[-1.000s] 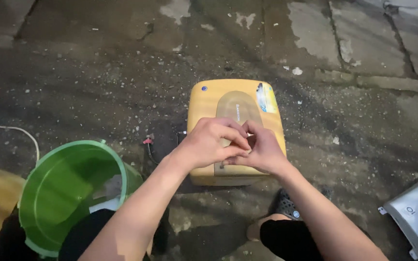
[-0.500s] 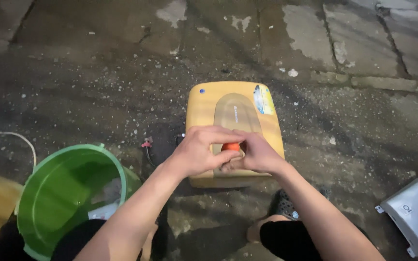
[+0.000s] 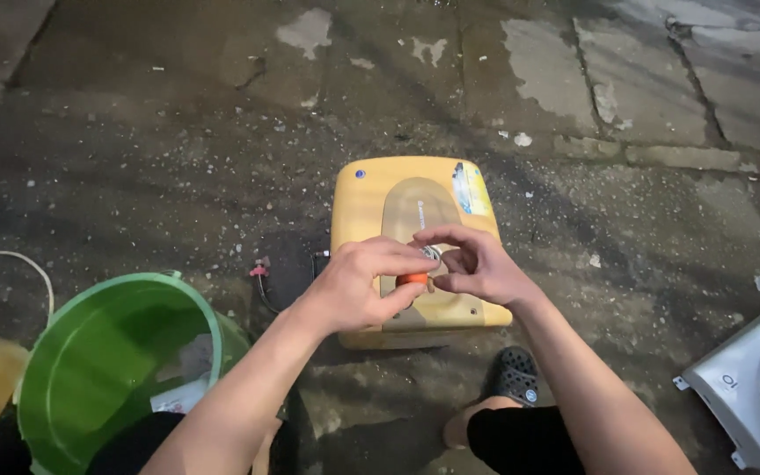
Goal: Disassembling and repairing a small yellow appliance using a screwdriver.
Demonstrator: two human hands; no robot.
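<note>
My left hand (image 3: pixel 358 286) curls over a small orange knob (image 3: pixel 412 279), the grip pinching it between thumb and fingers. My right hand (image 3: pixel 477 268) meets it from the other side, fingertips pressed together on a small metal part (image 3: pixel 432 254) just above the knob; the part is mostly hidden, so I cannot tell what it is. Both hands touch at the fingertips.

The knob sits over the near half of a yellow box (image 3: pixel 415 246) with rounded corners, which lies flat on the floor (image 3: pixel 134 158). It has a paler rounded panel on its face, a sticker at its far right corner and a small blue dot at its far left.

Just left of the box, a small red fitting (image 3: pixel 259 269) and a dark cord lie on the ground. Further left stands a green bucket (image 3: pixel 90 369), tilted towards me, and beyond it a white cable (image 3: pixel 19 261). My sandal (image 3: pixel 515 378) rests below the box. At the right edge is a white appliance (image 3: pixel 754 387). The floor is cracked, wet concrete scattered with grit.
</note>
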